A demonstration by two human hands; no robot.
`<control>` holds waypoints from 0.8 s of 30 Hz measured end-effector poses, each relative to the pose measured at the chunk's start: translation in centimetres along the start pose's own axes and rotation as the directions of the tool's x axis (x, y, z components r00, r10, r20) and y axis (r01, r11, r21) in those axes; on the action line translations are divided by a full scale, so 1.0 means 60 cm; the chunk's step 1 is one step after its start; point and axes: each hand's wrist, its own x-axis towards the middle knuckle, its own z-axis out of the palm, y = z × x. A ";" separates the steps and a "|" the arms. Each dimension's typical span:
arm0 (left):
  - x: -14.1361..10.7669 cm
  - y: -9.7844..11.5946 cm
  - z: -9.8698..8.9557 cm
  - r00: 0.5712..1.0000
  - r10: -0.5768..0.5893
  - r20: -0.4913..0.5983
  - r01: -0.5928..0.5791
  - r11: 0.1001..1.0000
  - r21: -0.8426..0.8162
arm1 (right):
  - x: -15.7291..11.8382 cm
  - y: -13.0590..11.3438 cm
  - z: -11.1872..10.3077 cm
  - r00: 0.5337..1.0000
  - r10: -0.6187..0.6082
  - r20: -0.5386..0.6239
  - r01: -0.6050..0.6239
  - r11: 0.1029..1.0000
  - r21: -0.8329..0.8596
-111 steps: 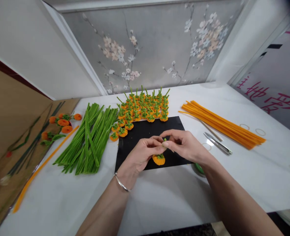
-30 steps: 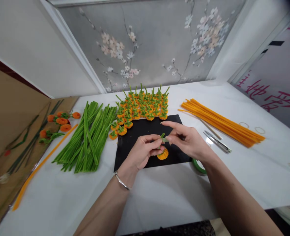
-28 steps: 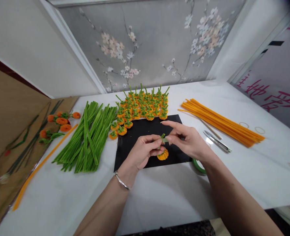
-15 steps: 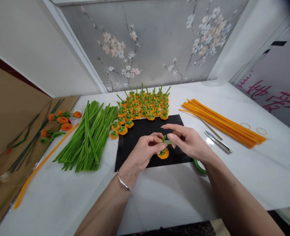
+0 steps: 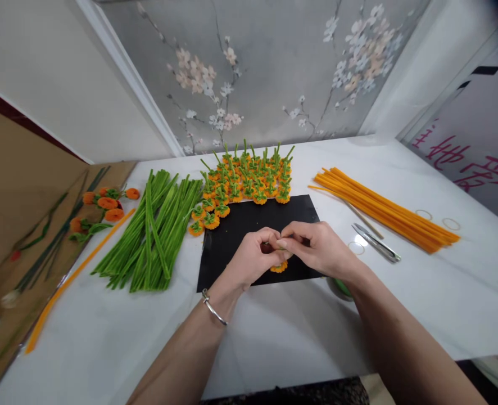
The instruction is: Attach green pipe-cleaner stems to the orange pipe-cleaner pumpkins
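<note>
My left hand is closed, its thumb and finger pinching the green stem of an orange pipe-cleaner flower above a black mat. Against it, fingertips touching, my right hand is closed in a pinch at the same stem. The short pale green strip of tape between them is mostly covered by fingers now. Only the orange lower part of the flower shows below the hands. A green tape roll lies partly under my right wrist.
Finished orange flowers with green stems stand grouped behind the mat. Green pipe cleaners lie left, orange ones right. Snips and a thin stick rest at right. Several orange blooms lie on brown paper.
My right hand has come down and left to meet the left hand, its raised fingers curling into a pinch. The tape strip and stem top are now covered.
</note>
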 end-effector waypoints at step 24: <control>0.003 -0.010 -0.001 0.991 0.002 -0.132 -0.022 0.989 -0.148 | 0.001 0.002 -0.014 0.995 0.009 -0.102 -0.014 0.998 -0.054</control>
